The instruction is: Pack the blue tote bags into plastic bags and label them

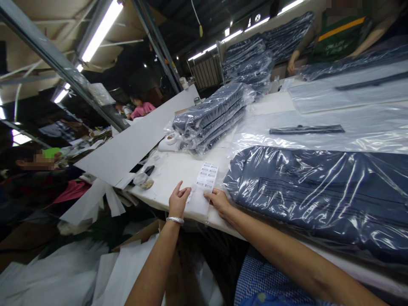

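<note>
A white sheet of barcode labels (207, 175) lies at the near edge of the white table, its lower part blank. My right hand (220, 202) pinches the sheet's right edge between thumb and fingers. On the other side, my left hand (179, 199), with a silver bracelet at the wrist, has thumb and forefinger closed on a small white label (189, 196), partly hidden by the fingertips. Right of my hands lies a dark blue garment in a clear plastic bag (306, 182). On the bags behind it rests a narrow dark strip (306, 129).
Several bagged garments (210, 112) are stacked behind the sheet, near a white tape dispenser (168, 143). A large white board (127, 140) slants along the left. Across the table a co-worker in a green apron (339, 36) handles bags. White plastic sheets (57, 272) lie below left.
</note>
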The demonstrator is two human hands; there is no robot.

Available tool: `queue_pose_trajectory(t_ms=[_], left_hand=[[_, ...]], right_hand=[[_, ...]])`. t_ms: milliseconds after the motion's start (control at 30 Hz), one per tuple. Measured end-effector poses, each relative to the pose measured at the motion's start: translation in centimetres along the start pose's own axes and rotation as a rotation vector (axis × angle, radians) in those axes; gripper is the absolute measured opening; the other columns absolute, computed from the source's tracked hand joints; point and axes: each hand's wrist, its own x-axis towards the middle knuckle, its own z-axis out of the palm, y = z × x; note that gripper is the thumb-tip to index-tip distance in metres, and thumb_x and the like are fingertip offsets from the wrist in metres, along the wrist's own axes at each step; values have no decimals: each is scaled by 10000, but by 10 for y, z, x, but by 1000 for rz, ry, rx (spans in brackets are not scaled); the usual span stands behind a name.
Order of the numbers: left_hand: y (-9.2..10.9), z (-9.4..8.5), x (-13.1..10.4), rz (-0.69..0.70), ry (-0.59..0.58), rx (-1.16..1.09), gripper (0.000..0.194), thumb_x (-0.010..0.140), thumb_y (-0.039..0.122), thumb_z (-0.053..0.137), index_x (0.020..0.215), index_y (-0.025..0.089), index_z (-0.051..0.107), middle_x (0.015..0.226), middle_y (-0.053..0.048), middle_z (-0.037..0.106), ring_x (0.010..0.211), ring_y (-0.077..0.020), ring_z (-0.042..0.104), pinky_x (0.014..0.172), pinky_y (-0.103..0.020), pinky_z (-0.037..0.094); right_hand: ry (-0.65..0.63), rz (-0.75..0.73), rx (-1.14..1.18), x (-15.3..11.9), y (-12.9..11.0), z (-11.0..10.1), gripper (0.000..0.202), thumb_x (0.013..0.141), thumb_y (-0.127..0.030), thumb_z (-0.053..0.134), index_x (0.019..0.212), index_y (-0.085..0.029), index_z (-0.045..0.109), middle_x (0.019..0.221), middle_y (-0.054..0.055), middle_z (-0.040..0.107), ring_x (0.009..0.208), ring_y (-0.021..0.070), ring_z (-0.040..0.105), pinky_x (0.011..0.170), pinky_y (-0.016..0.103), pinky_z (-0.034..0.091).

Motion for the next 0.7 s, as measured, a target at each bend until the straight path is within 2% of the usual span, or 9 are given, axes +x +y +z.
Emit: queue_pose_trajectory(t_ms=[167, 267, 333, 400, 500, 600, 700], left_hand=[[7, -12, 7, -35, 171, -87, 756, 713, 446, 737, 1375, 181, 488, 1099, -117, 692, 861, -151, 659, 675, -243, 460], [25, -12, -1, 38, 223, -99, 731, 732, 417, 733, 1382, 199, 480, 1080, -91, 699, 895, -141, 651, 716, -232, 467], [39, -5, -17, 171, 221, -22, 694, 750, 405, 734, 1375, 228, 489, 1015, -55, 717, 877, -134, 649, 721, -226, 472], [50, 9, -38, 364, 217, 146, 644, 786, 397, 712, 1372, 250, 489, 956, -28, 730, 822, -130, 652, 686, -228, 474], [59, 40, -75, 677, 194, 388, 572, 839, 347, 673, 1372, 252, 486, 932, -14, 747, 774, -139, 658, 701, -260, 493], [59, 74, -107, 935, 113, 475, 554, 856, 245, 662, 1378, 249, 477, 955, -20, 756, 832, -163, 673, 816, -304, 509], [55, 103, -128, 1093, 42, 489, 584, 860, 176, 649, 1403, 257, 450, 1002, -32, 756, 875, -177, 684, 847, -320, 513]], right_hand=[[30, 27, -64, -1, -5, 7, 279, 717, -326, 703, 967, -201, 701, 1017, 65, 742, 950, 246, 684, 857, 380, 551], [8, 50, -100, -17, -17, 3, 469, 702, -350, 747, 1129, -174, 661, 1136, 104, 706, 1060, 270, 655, 926, 414, 521], [9, 22, -136, -36, -27, -6, 615, 663, -336, 792, 1224, -163, 611, 1240, 132, 654, 1148, 282, 611, 1000, 426, 473], [2, -93, -164, -60, -40, -17, 661, 655, -332, 807, 1255, -168, 582, 1292, 138, 617, 1192, 270, 581, 1057, 418, 423], [-28, -277, -115, -95, -62, -32, 515, 722, -394, 768, 1164, -187, 605, 1192, 107, 657, 1141, 236, 601, 1040, 404, 437], [23, -300, 8, -121, -82, -44, 383, 749, -434, 752, 1025, -202, 622, 1037, 60, 681, 1031, 207, 628, 952, 369, 488], [93, -307, 96, -140, -96, -60, 343, 765, -443, 745, 981, -205, 626, 968, 40, 680, 959, 187, 632, 912, 340, 493]])
